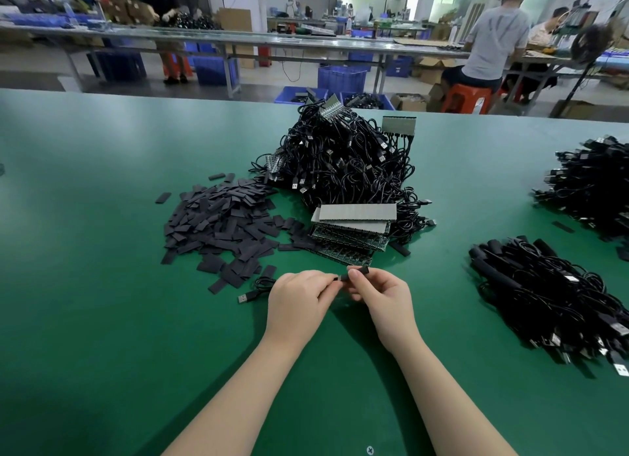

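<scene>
Over the green table (102, 217), my left hand (299, 299) pinches the end of a thin black USB cable (253, 292), whose coil and silver plug lie just left of the hand. My right hand (377, 292) pinches a short black sleeve (357, 272) between thumb and fingers. The cable's end meets the sleeve between the two hands. What sits inside the sleeve is hidden.
A heap of flat black sleeves (221, 224) lies ahead on the left. Behind it rises a big tangle of black USB cables (343, 162) with strips of green circuit boards (350, 234). Sleeved cables (551, 299) pile on the right; more cables (592, 183) lie beyond. People work at far benches.
</scene>
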A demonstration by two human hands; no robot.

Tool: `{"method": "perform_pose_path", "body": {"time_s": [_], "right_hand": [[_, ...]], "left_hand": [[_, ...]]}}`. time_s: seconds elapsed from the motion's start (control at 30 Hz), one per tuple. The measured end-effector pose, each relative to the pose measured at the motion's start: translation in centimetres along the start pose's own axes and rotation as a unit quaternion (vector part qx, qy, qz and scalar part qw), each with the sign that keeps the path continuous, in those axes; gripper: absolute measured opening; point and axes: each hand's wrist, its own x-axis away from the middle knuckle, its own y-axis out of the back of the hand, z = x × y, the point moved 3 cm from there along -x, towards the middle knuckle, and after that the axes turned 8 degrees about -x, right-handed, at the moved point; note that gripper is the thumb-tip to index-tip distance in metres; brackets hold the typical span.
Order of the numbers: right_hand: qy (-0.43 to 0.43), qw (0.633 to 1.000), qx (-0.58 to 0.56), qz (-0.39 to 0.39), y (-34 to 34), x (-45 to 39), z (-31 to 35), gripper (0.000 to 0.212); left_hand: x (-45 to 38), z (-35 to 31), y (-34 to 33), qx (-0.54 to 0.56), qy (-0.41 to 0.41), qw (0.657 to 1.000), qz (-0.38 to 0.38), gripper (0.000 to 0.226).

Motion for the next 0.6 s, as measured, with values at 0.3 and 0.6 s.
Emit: {"method": "perform_pose_path", "body": {"time_s": [0.3,0.6], "right_hand": [[0.006,1.0,0.011,-0.028,0.02,0.17,0.36,0.015],[-0.002,1.0,0.002,-0.02,-0.14,0.25,0.42,0.013]], "left_hand": [[0.06,-0.36,-0.03,0.005,-0.024,1.0,0.01,0.012],[0.18,0.0,0.28,0.03,-0.007,0.999,-0.017,0.012]]}}
